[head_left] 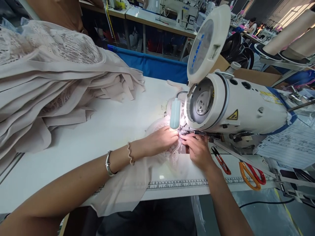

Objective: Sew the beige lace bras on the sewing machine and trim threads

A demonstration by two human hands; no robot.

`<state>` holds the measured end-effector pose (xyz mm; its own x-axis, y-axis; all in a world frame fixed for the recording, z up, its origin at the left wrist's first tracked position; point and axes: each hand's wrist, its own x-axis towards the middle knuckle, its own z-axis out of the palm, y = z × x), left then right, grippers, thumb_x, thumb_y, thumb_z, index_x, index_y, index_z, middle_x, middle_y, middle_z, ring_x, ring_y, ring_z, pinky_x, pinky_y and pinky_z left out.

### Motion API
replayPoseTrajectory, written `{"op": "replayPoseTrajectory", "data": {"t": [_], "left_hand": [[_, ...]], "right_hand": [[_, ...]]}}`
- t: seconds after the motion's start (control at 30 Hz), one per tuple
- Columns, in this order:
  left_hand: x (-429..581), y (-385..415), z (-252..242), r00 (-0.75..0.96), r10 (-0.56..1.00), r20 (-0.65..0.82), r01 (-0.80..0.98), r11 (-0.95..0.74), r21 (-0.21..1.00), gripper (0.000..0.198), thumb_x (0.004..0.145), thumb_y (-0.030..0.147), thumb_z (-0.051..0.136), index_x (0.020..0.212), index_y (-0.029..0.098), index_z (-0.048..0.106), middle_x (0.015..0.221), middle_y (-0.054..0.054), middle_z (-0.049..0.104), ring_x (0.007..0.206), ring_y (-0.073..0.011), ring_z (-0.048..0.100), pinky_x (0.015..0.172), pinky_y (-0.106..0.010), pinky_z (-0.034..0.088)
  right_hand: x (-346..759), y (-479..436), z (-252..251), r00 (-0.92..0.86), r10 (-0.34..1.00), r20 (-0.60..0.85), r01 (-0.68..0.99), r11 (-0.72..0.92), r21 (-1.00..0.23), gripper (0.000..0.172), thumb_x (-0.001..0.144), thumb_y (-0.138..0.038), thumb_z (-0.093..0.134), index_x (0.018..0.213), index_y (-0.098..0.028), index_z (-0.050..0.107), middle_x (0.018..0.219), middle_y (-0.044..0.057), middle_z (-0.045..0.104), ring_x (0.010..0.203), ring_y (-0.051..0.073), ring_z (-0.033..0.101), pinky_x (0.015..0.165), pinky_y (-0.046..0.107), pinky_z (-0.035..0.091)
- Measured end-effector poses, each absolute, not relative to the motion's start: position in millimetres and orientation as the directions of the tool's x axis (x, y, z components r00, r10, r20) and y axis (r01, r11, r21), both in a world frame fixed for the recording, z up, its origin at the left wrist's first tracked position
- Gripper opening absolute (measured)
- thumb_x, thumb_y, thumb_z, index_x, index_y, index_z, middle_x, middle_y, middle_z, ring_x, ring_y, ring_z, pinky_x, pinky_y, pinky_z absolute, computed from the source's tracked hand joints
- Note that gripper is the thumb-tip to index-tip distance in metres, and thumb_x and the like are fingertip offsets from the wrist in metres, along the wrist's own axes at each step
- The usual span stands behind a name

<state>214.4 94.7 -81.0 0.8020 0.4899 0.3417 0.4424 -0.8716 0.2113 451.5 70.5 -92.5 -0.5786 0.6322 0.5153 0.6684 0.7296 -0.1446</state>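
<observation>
Nearest you, along the front edge of the tabletop [73,144], a printed ruler strip [187,184] runs left to right, and the pale fabric piece [128,188] you are working drapes over that edge toward your lap. Your left forearm crosses it, with a silver bangle [108,164] and a beaded bracelet [130,153] at the wrist.

Your left hand [159,141] lies flat on the fabric piece, fingers stretched forward and pressing the lace edge [175,153] down just in front of the needle area. Your right hand [198,149] sits touching the same lace from the right, fingertips pinched on the cloth right under the presser foot; the glare of the lamp hides exactly how tightly they close.

To the right of that hand, near the front edge, lie red thread snips [220,160] and, further right, orange-handled scissors [252,175].

Behind your hands stands the white sewing machine [246,105], its small lamp [175,113] shining on the lace, a round magnifier lamp [206,42] tilted above it.

At the far left of the tabletop a heap of beige garments [49,82] is piled high, well apart from your hands. Beyond the back edge hangs a blue cloth [152,65].
</observation>
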Motion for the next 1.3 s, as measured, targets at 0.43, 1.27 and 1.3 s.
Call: {"op": "replayPoseTrajectory", "data": {"t": [0.43,1.27,1.3], "left_hand": [[211.8,96.3,-78.8,0.794,0.495,0.353,0.503,-0.861,0.076,0.034,0.097,0.0,0.036,0.08,0.016,0.061,0.088,-0.008,0.064,0.079,-0.0185,0.051,0.079,-0.035,0.042],[212.3,91.2,-81.6,0.747,0.542,0.385,0.492,-0.84,0.23,0.032,0.105,0.008,0.032,0.103,0.019,0.062,0.097,-0.007,0.066,0.079,-0.0188,0.056,0.083,-0.037,0.039],[212.0,91.5,-81.7,0.753,0.528,0.393,0.471,-0.849,0.239,0.033,0.105,0.009,0.031,0.103,0.019,0.062,0.095,-0.007,0.067,0.08,-0.019,0.056,0.083,-0.037,0.039]], "right_hand": [[449.6,71.5,-94.3,-0.582,0.623,0.523,0.687,0.721,-0.095,0.039,0.095,-0.001,0.043,0.104,-0.022,0.074,0.111,0.001,0.079,0.1,0.022,0.068,0.093,0.042,0.044],[447.9,68.1,-92.0,-0.571,0.653,0.497,0.695,0.707,-0.131,0.038,0.098,-0.006,0.042,0.098,-0.023,0.076,0.107,0.003,0.079,0.102,0.022,0.065,0.088,0.039,0.051],[448.3,68.2,-92.9,-0.567,0.662,0.49,0.701,0.701,-0.135,0.039,0.098,-0.006,0.042,0.103,-0.023,0.076,0.107,0.003,0.079,0.102,0.023,0.065,0.088,0.039,0.051]]}}
